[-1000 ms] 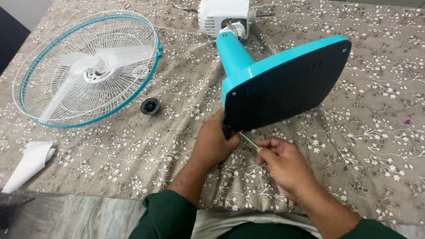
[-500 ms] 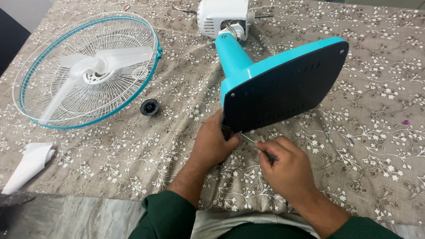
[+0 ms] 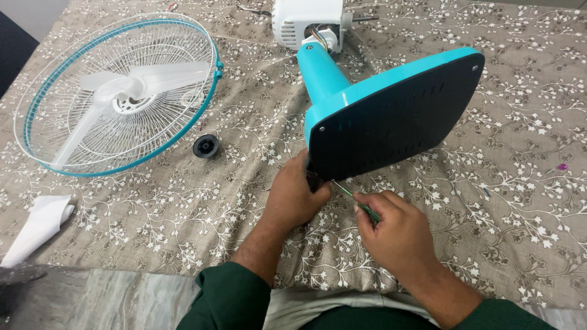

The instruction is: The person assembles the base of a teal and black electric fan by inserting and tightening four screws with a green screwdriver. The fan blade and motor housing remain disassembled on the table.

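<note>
A teal table fan lies on its side, its dark base plate (image 3: 391, 119) facing me and its teal neck (image 3: 321, 72) running up to the white motor housing (image 3: 307, 21). My left hand (image 3: 295, 197) grips the lower left corner of the base. My right hand (image 3: 391, 229) holds a thin green-handled screwdriver (image 3: 353, 198), its metal tip pointing at that same corner beside my left fingers.
A white and teal fan guard with the translucent blade (image 3: 119, 91) lies at the left. A small black round cap (image 3: 207, 146) sits beside it. A folded white paper (image 3: 38, 226) lies near the cloth's (image 3: 520, 201) front edge. A tiny pink bit (image 3: 562, 166) lies at the right.
My right hand has turned a little and slid slightly toward me while keeping the screwdriver at the base corner. My left hand and the fan stay put.
</note>
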